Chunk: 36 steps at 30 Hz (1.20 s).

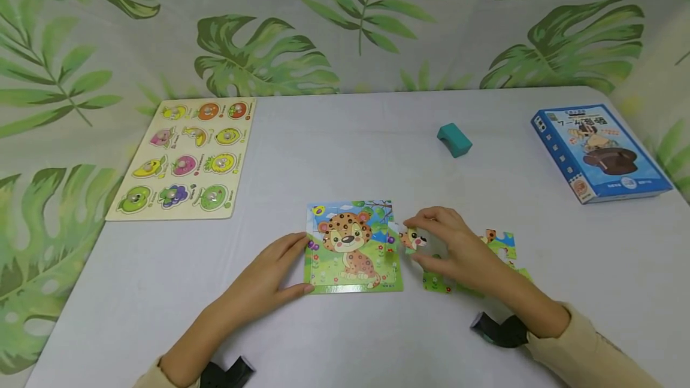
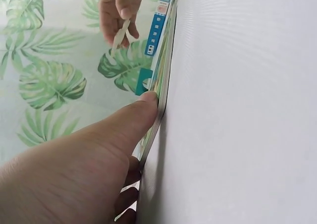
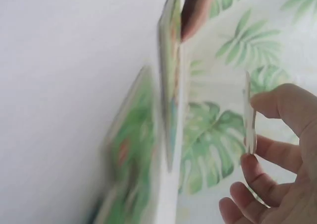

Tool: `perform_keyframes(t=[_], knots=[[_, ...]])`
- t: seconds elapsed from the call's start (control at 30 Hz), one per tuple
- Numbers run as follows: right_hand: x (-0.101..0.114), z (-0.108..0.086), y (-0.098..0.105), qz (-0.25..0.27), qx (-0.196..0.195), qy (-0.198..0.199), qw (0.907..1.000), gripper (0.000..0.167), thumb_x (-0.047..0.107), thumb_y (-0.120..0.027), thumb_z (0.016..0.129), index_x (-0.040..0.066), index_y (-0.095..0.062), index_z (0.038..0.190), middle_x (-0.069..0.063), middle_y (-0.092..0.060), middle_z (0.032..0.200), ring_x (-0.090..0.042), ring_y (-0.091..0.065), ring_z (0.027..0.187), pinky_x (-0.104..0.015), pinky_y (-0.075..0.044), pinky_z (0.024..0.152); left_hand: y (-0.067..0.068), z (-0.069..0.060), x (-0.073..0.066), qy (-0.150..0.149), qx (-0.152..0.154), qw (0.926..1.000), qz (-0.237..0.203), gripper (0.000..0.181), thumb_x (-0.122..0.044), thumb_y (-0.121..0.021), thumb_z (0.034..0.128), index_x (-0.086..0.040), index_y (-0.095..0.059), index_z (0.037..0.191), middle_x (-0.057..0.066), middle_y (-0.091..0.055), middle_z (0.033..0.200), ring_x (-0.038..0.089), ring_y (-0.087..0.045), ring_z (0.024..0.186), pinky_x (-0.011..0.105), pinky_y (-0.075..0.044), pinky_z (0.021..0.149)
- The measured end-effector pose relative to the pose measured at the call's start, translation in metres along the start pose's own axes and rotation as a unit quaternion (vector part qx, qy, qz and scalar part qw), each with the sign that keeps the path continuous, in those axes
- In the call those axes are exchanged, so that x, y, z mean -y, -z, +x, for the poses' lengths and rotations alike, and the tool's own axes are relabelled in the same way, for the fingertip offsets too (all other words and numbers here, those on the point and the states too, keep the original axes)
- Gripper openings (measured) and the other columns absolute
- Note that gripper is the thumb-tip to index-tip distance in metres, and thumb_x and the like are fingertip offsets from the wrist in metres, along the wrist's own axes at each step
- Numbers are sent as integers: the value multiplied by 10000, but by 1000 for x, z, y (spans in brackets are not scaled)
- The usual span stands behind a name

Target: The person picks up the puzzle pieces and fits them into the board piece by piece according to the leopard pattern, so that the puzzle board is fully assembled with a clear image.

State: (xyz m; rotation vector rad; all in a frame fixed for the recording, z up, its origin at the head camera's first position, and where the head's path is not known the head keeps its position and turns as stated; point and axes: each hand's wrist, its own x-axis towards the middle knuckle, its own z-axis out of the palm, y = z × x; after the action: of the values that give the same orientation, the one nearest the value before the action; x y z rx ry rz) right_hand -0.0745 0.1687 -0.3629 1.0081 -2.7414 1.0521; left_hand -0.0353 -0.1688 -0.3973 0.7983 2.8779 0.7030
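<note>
A square jigsaw puzzle board (image 1: pixel 396 283) with a leopard cub picture lies flat near the middle of the table. At its left side my left hand (image 1: pixel 264 274) touches the edge, fingertips higher up and thumb at the lower left corner. The left wrist view shows that thumb (image 2: pixel 136 120) against the board's edge. My right hand (image 1: pixel 458 250) pinches a puzzle piece (image 1: pixel 412 238) between thumb and fingers, just right of the board. In the right wrist view the held piece (image 3: pixel 250 115) is seen edge-on, above the table. Several loose puzzle pieces (image 1: pixel 436 282) lie partly hidden under the right hand.
A wooden fruit peg puzzle (image 1: pixel 178 211) lies at the left. Toward the back sits a teal block (image 1: pixel 455 140) with a curved notch. At the far right is a blue box (image 1: pixel 609 154). A leaf-patterned cloth (image 1: pixel 377 35) hangs behind the white table.
</note>
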Motion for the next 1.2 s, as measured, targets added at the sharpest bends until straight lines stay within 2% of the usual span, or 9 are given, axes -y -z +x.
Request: perform_keyframes(t=[0.17,0.27,0.37,0.53,0.6,0.77,1.0,1.2], knots=[[20,23,-13,389,-51,467,9981,456,120,-711,748,62,-573,1178,-7,-470,1136,-183,-389,1098,-356,-421,817,0,-1,1,-2,-66,10000,-25,779,-502,-603,798,-53,-345,1379,50,-309,1404,201,-281,1271,367,-250,1019],[27,34,-27,544,44,615,9966,477,124,-702,759,44,-560,1207,-13,-470,1121,-181,-397,1083,-327,-423,810,-1,-1,2,-60,-107,9999,-67,771,-495,-608,797,-58,-350,1377,39,-308,1405,197,-280,1271,371,-247,1019],[31,43,-41,637,286,511,9963,496,148,-696,771,44,-544,1231,-19,-470,1134,-167,-409,1076,-301,-428,822,-2,-1,3,-115,-135,9998,-83,764,-492,-609,798,-64,-354,1376,27,-307,1407,193,-277,1272,374,-243,1020],[32,53,-61,646,646,101,9958,444,170,-687,784,56,-563,1195,-21,-484,1138,-160,-425,1065,-315,-424,852,-3,-1,4,-129,-114,9998,-83,759,-498,-601,802,-80,-347,1382,12,-298,1414,187,-264,1278,374,-229,1025],[31,56,-67,593,713,108,9956,418,175,-682,792,47,-572,1175,-24,-494,1126,-162,-434,1049,-319,-419,851,-3,-1,4,-116,-86,9999,-93,760,-495,-600,803,-81,-340,1385,14,-293,1417,187,-256,1283,374,-221,1029],[29,62,-78,357,760,303,9960,411,198,-681,799,42,-590,1167,-32,-526,1106,-158,-437,1006,-334,-390,840,-3,0,4,-68,-10,9999,-131,764,-497,-594,807,-89,-322,1394,20,-282,1421,193,-240,1290,379,-214,1032],[30,66,-83,77,867,179,9960,461,240,-687,794,124,-573,1225,-8,-523,1099,-179,-408,1041,-416,-332,871,0,2,3,-109,123,9999,-28,711,-488,-613,794,-195,-359,1389,33,-296,1411,224,-257,1278,416,-232,1017],[30,67,-85,78,732,221,9970,431,229,-698,788,123,-601,1194,13,-505,1068,-174,-409,1038,-375,-335,856,4,6,4,-250,208,9992,232,690,-509,-620,777,-232,-399,1369,49,-318,1382,228,-286,1248,399,-247,1006]])
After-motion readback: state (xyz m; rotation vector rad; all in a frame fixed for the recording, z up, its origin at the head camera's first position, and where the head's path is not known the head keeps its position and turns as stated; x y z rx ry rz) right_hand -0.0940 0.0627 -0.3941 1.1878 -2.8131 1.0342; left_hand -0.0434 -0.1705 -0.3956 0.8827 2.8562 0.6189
